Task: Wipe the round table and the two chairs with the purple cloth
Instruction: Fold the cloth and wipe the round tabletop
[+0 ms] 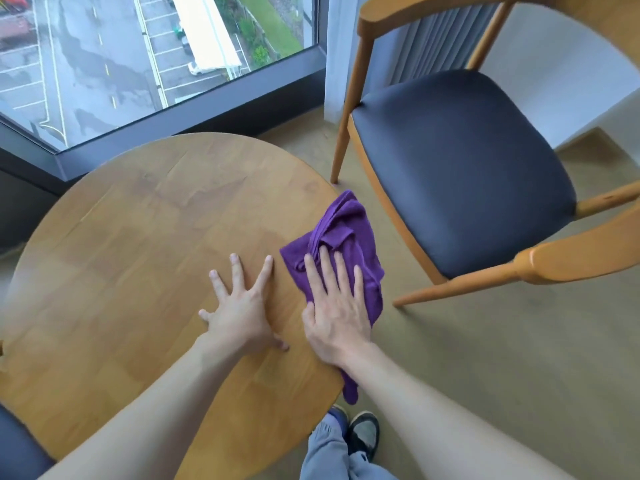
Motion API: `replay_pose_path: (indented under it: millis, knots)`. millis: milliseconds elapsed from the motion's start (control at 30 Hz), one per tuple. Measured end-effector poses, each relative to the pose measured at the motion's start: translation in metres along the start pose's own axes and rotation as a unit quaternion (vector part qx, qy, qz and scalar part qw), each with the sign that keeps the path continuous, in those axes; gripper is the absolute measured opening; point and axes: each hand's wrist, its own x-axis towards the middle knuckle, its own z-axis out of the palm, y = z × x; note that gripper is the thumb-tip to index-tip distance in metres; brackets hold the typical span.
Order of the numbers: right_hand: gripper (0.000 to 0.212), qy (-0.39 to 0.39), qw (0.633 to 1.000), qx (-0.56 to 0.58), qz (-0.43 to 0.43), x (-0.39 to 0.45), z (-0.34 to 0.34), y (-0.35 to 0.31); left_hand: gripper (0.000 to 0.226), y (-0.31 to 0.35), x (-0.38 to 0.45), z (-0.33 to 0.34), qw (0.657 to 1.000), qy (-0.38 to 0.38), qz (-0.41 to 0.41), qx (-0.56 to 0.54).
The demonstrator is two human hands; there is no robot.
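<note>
Partly hidden under the flat, open right hand (pixel 337 306), the purple cloth (pixel 349 233) lies at the round tabletop's (pixel 138 220) three o'clock edge, its long axis running twelve to six, perhaps overhanging. Left hand (pixel 242 306) rests splayed, empty, beside it. One chair (pixel 460 168) stands at two o'clock; another (pixel 17 445), cropped, at eight.

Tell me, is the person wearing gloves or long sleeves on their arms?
No. Both arms are bare as far as the picture shows, with no sleeves in view. The left hand and right hand have no gloves, and I can see no rings or watch. The fingers are bare too.
</note>
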Motion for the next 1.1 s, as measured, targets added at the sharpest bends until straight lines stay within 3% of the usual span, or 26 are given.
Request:
replay_pose_path:
  millis: [100,267,400,533,667,800,900,1100]
  knots:
    - [0.082,-0.035,0.998,0.027,-0.052,-0.02,0.002,0.015,0.163,0.003,-0.003,-0.005,1.0,-0.008,-0.005,0.017]
    - [0.075,-0.038,0.985,-0.094,-0.136,0.026,-0.019,0.051,0.164,0.006,-0.002,-0.006,1.0,-0.003,-0.01,0.01]
    - [0.073,0.018,0.997,-0.07,-0.04,0.088,-0.026,0.034,0.163,0.005,0.002,-0.002,1.0,-0.006,-0.014,0.008]
    - [0.074,0.065,0.996,-0.049,0.041,0.081,-0.013,0.008,0.162,0.003,0.001,-0.002,1.0,-0.009,-0.012,0.014]
    - [0.078,0.09,0.993,-0.029,0.065,0.01,0.016,-0.018,0.161,0.002,-0.001,-0.003,1.0,-0.002,-0.003,0.017]
    - [0.078,0.058,0.997,-0.048,0.014,-0.047,0.035,-0.017,0.159,0.004,-0.001,-0.004,1.0,-0.013,0.005,0.019]
    - [0.078,0.046,0.997,-0.062,0.02,-0.001,0.014,-0.003,0.16,0.005,0.001,-0.005,0.999,-0.025,0.003,0.024]
    - [0.074,0.083,0.989,-0.044,0.114,0.08,-0.006,-0.011,0.162,0.004,0.005,-0.003,0.999,-0.039,-0.001,0.03]
